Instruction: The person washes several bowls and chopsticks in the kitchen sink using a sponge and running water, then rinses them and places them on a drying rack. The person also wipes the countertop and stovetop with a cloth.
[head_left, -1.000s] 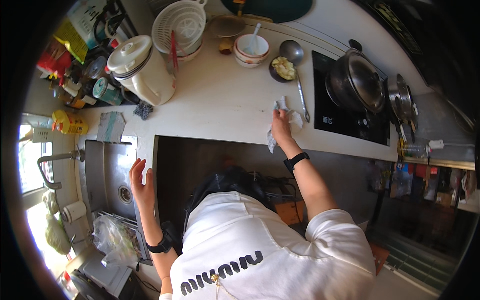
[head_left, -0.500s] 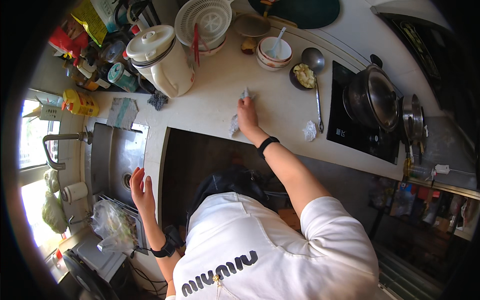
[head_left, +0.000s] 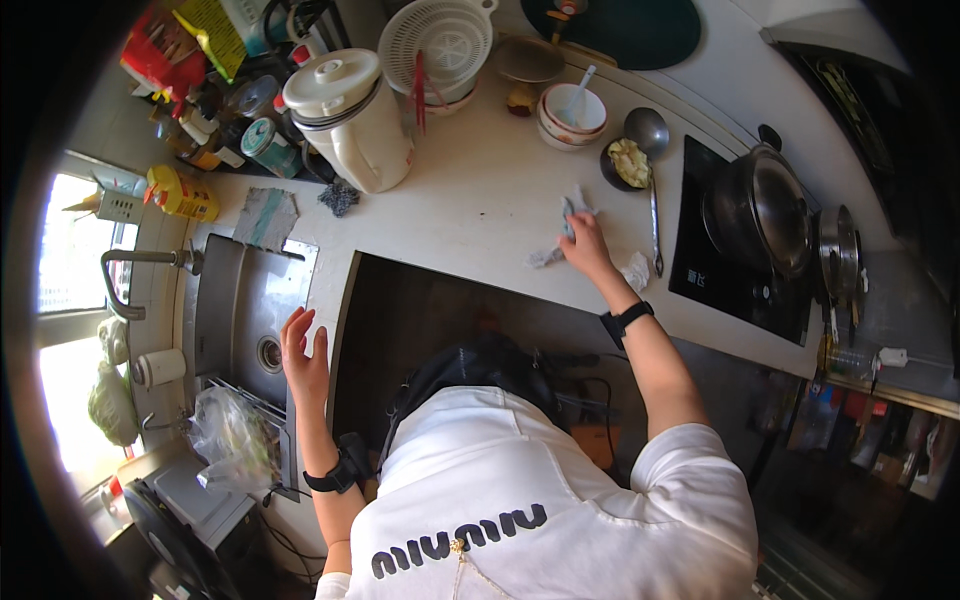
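Observation:
My right hand [head_left: 588, 247] presses down on the white counter [head_left: 440, 215], its fingers closed on a crumpled grey-white wiping cloth [head_left: 574, 208]. Parts of the cloth stick out beyond the fingers and beside the hand; the rest is hidden under it. A crumpled white tissue [head_left: 636, 272] lies on the counter just right of this hand, near the front edge. My left hand [head_left: 303, 355] hangs in the air by the right side of the sink [head_left: 228, 325]. Its fingers are slightly curled and apart, and it holds nothing.
Beyond my right hand stand stacked bowls [head_left: 572, 118] with a spoon, a dark round hollowed food piece [head_left: 627, 163] and a metal ladle [head_left: 655, 215]. A lidded pot [head_left: 765, 215] sits on the black cooktop [head_left: 700, 285]. A cream jug [head_left: 350, 125] and a white colander [head_left: 437, 45] stand back left.
My right hand has slid to the right along the counter with the cloth, closer to the tissue. The left hand stays raised by the sink. The whole view has shifted a little.

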